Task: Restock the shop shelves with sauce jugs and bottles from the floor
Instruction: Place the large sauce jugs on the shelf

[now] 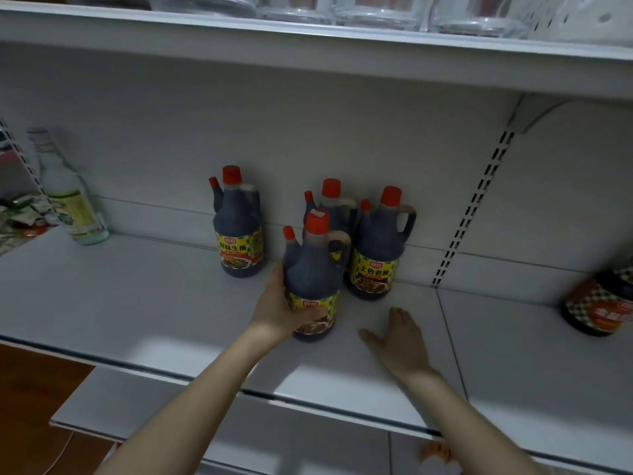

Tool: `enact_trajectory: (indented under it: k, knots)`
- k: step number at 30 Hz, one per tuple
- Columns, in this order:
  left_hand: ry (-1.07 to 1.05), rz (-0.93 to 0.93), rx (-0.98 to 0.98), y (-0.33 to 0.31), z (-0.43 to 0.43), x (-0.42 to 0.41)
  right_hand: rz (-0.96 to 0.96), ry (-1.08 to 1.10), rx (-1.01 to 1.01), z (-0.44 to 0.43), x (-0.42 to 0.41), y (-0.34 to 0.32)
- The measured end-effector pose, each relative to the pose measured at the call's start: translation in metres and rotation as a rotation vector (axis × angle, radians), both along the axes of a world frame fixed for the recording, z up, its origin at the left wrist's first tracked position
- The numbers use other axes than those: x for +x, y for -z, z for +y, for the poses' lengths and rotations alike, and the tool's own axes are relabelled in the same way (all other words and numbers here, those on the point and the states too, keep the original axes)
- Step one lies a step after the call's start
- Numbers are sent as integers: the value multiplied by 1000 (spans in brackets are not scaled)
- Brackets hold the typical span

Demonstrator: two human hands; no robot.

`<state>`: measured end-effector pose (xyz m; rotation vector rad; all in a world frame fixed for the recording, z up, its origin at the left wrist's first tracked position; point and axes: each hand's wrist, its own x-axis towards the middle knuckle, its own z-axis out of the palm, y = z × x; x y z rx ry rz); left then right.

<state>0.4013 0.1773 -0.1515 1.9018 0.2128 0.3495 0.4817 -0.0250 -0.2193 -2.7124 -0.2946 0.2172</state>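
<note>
Several dark soy sauce jugs with red caps and yellow labels stand on the white shelf (154, 303). My left hand (281, 310) grips the front jug (313, 279) low on its body, thumb across the label. Behind it stand one jug at the back (334, 209), one to the right (380, 248) and one apart to the left (238, 228). My right hand (400, 341) hovers just over the shelf to the right of the front jug, fingers straight, holding nothing.
A clear bottle (68, 193) with a pale green label stands at the far left beside some packets (20, 217). A dark jar (603, 303) with an orange label sits at the right edge. Glass containers (376, 12) line the upper shelf. A lower shelf edge (239, 440) juts out below.
</note>
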Motion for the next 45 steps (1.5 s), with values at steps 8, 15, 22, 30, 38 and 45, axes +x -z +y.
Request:
enact_trajectory:
  k: [8, 15, 22, 30, 38, 45]
  knots:
    - [35, -47, 40, 8, 8, 24, -63, -20, -84, -3, -14, 4]
    - [-7, -60, 7, 15, 0, 17, -85, -16, -77, -3, -17, 3]
    - [30, 107, 17, 27, 5, 16, -87, -21, -79, -3, -16, 2]
    - [45, 148, 7, 26, 8, 16, -82, -29, -90, -3, -16, 4]
    - [-69, 186, 134, 24, -6, 8, -91, -37, -106, -2, -14, 2]
    - [-191, 145, 605, 16, 12, -102, -73, -60, -177, -4, -26, -17]
